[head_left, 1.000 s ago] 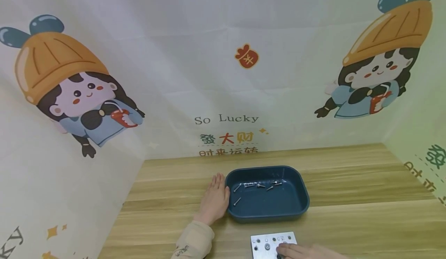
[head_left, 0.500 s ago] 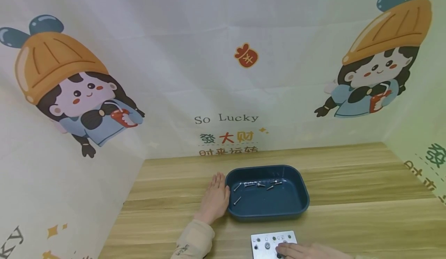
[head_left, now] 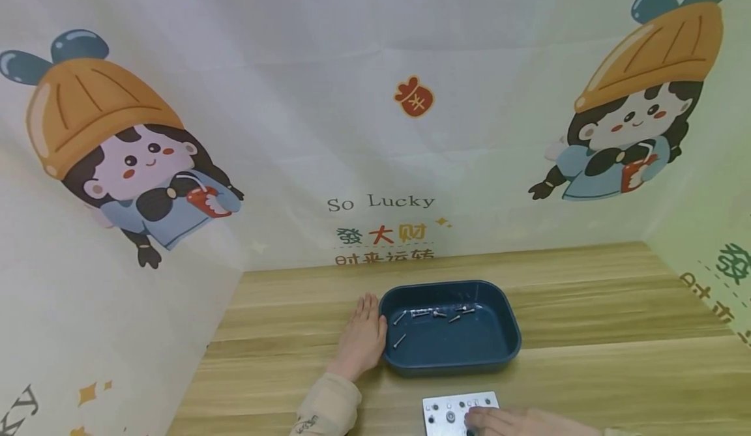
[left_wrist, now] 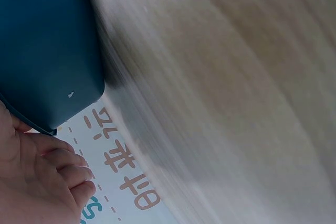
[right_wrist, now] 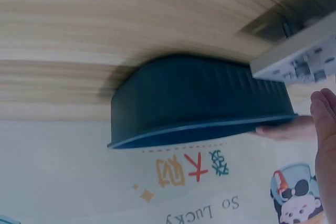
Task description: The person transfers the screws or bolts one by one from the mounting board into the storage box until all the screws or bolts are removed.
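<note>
A dark blue tray (head_left: 452, 351) stands on the wooden table with several small metal screws (head_left: 439, 313) lying in it. My left hand (head_left: 360, 338) rests along the tray's left side, its fingers extended and the thumb at the rim. The left wrist view shows the left hand (left_wrist: 42, 171) beside the tray wall (left_wrist: 47, 45). Nearer me sits a silver plate (head_left: 440, 410) with holes and round fittings. My right hand (head_left: 510, 421) reaches over the plate's right part, fingers straight. A dark spot shows below its fingertips; the plate's lower part is cut off by the frame.
Wood-grain table surface (head_left: 587, 332) spreads around the tray. Printed cloth walls (head_left: 305, 182) with cartoon figures enclose the table at the back and both sides. The right wrist view shows the plate's block-like edge (right_wrist: 294, 51) close to the right fingers.
The head view has shifted very slightly. Both hands, the tray and the plate keep essentially the same places.
</note>
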Demonstrator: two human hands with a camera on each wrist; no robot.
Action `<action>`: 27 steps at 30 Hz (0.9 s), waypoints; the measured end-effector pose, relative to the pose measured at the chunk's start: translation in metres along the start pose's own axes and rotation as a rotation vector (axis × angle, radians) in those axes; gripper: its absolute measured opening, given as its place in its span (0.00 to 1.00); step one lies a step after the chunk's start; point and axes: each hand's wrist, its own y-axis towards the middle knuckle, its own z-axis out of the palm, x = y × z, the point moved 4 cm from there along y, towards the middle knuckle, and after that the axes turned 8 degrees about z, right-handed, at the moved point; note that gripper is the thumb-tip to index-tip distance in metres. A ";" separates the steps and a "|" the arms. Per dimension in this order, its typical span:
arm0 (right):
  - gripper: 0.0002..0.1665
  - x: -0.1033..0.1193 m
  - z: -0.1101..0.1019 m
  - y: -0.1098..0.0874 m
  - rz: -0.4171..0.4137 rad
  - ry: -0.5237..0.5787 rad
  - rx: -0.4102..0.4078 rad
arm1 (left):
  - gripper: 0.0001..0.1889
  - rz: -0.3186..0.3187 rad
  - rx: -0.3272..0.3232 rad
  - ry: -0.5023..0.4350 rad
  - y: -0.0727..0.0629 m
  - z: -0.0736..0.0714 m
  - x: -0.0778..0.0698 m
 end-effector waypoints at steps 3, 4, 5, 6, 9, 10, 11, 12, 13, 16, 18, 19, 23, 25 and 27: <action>0.19 0.002 -0.009 0.000 -0.084 -0.157 -0.070 | 0.28 0.004 0.001 -0.003 0.000 0.000 0.000; 0.17 0.001 -0.013 -0.001 -0.106 -0.203 -0.099 | 0.28 0.005 0.000 -0.003 0.000 -0.001 0.000; 0.17 0.001 -0.017 0.000 -0.117 -0.233 -0.115 | 0.28 0.007 -0.001 -0.005 0.001 -0.001 0.000; 0.17 0.000 -0.021 0.000 -0.131 -0.256 -0.125 | 0.28 0.007 -0.001 -0.006 0.001 -0.001 0.000; 0.21 -0.006 -0.034 0.005 -0.116 -0.241 -0.103 | 0.28 0.004 0.001 -0.010 0.001 -0.001 0.000; 0.21 -0.009 -0.038 0.007 -0.114 -0.240 -0.095 | 0.28 0.002 0.003 -0.011 0.001 -0.001 0.000; 0.19 -0.011 -0.042 0.010 -0.113 -0.243 -0.103 | 0.28 0.000 0.004 -0.012 0.001 -0.001 0.000; 0.16 -0.014 -0.046 0.013 -0.122 -0.258 -0.131 | 0.28 -0.001 0.004 -0.014 0.000 -0.001 0.000; 0.14 -0.016 -0.050 0.016 -0.125 -0.278 -0.166 | 0.28 -0.002 0.004 -0.016 0.000 -0.001 0.000; 0.13 -0.025 -0.063 0.024 -0.149 -0.345 -0.319 | 0.28 0.000 0.002 -0.017 0.000 -0.001 0.000; 0.15 -0.032 -0.071 0.029 -0.153 -0.361 -0.393 | 0.28 0.002 0.001 -0.017 0.000 -0.001 0.000; 0.16 -0.036 -0.075 0.031 -0.147 -0.362 -0.413 | 0.28 0.003 0.002 -0.017 -0.001 -0.001 0.000; 0.18 -0.052 -0.087 0.041 -0.098 -0.330 -0.411 | 0.28 0.006 0.004 -0.017 -0.001 -0.002 -0.001; 0.21 -0.058 -0.090 0.046 -0.071 -0.325 -0.398 | 0.28 0.004 0.005 -0.017 -0.001 -0.001 -0.001; 0.21 -0.064 -0.091 0.052 -0.050 -0.327 -0.384 | 0.28 0.001 0.005 -0.016 -0.001 -0.002 -0.001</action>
